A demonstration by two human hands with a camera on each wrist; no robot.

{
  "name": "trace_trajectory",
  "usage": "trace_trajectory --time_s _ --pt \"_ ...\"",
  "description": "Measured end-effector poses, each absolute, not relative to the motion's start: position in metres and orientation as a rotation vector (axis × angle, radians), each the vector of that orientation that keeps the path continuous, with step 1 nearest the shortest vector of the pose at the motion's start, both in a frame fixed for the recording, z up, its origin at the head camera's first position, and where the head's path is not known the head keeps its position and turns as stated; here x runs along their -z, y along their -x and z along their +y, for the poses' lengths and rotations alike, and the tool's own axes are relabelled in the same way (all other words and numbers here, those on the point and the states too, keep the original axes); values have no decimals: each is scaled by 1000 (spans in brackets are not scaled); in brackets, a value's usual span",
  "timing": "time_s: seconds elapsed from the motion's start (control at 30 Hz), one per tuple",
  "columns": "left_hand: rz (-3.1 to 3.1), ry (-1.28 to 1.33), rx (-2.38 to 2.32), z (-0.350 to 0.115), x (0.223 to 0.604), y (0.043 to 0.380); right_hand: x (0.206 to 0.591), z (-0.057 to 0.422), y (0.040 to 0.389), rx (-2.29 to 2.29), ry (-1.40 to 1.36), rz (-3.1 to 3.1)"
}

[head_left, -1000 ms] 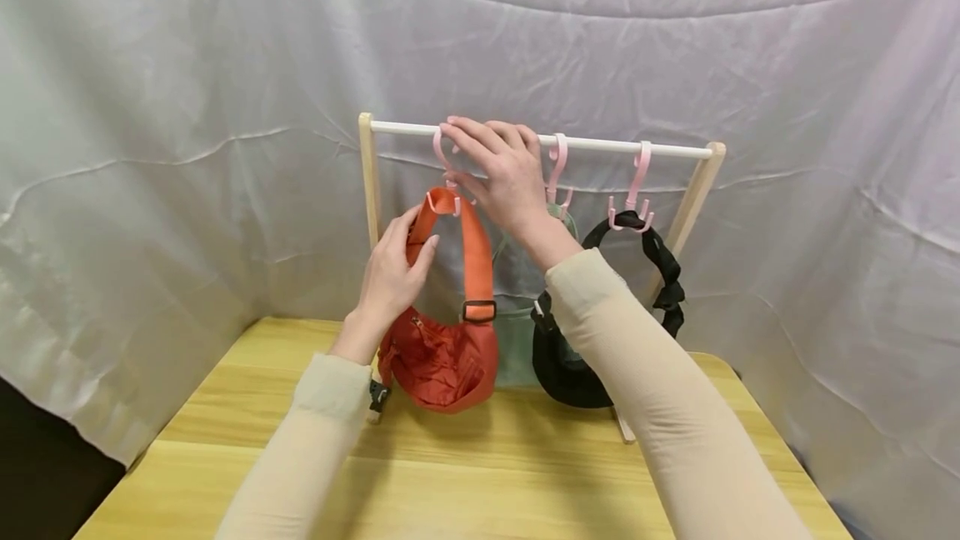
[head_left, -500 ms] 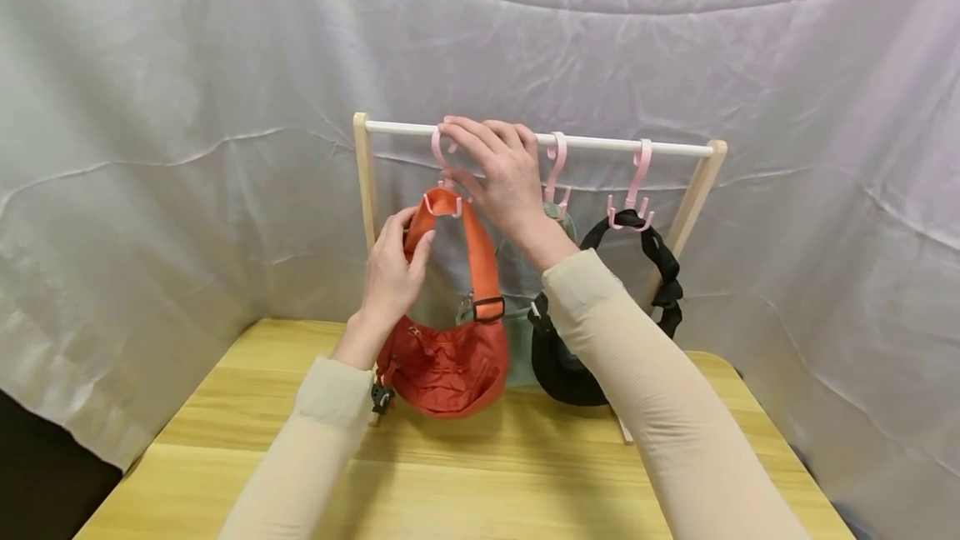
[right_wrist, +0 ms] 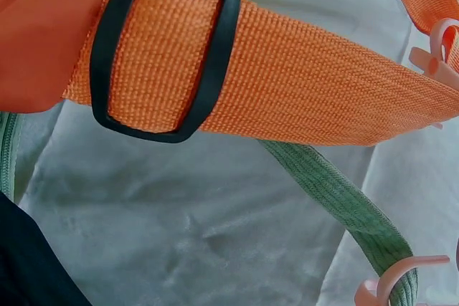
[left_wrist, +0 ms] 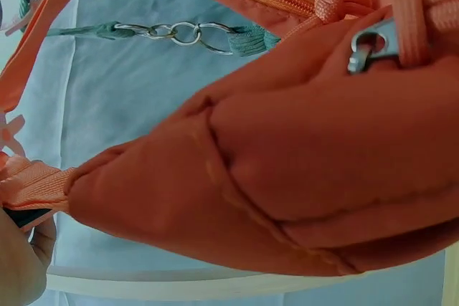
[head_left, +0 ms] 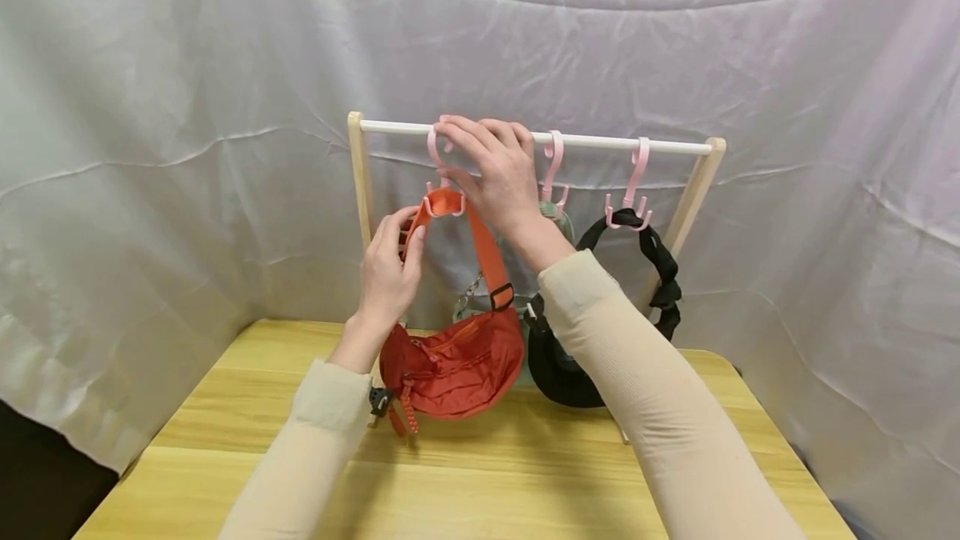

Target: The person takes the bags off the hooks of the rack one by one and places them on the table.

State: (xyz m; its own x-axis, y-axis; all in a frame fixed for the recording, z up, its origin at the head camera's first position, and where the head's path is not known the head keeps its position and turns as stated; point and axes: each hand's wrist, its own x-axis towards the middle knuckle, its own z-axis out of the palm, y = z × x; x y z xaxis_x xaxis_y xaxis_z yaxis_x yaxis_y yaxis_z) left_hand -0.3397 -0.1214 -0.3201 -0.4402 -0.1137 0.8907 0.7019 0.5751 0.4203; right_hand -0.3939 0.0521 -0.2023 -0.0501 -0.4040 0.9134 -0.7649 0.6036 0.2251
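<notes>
A red waist bag [head_left: 453, 365] hangs by its orange strap [head_left: 489, 252] from a pink hook [head_left: 435, 148] on the rack's white rod. My left hand [head_left: 388, 269] grips the strap's left side, just below the hook prongs. Up at the rod, my right hand [head_left: 498, 169] holds the same hook, fingertips at its top and thumb by its stem. The bag's end [left_wrist: 172, 170] fills much of the left wrist view. A black strap buckle [right_wrist: 165, 51] shows large in the right wrist view.
A green bag's strap [right_wrist: 344, 206] hangs on a middle pink hook [head_left: 552, 161], mostly behind the red bag and right arm. A black bag [head_left: 558, 369] hangs from a right-hand pink hook [head_left: 637, 177]. The wooden-legged rack [head_left: 693, 194] stands on a wooden table [head_left: 480, 490] before grey cloth.
The red bag has swung right and turned, so its zips and dangling zip pulls now show. My left hand stays on the strap; my right hand stays at the hook.
</notes>
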Motion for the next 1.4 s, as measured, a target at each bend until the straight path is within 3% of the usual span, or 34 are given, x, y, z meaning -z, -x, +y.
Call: trace_trajectory --time_s 1.4 --pt "-1406 480 1784 -117 300 337 204 51 396 -400 -979 -1646"
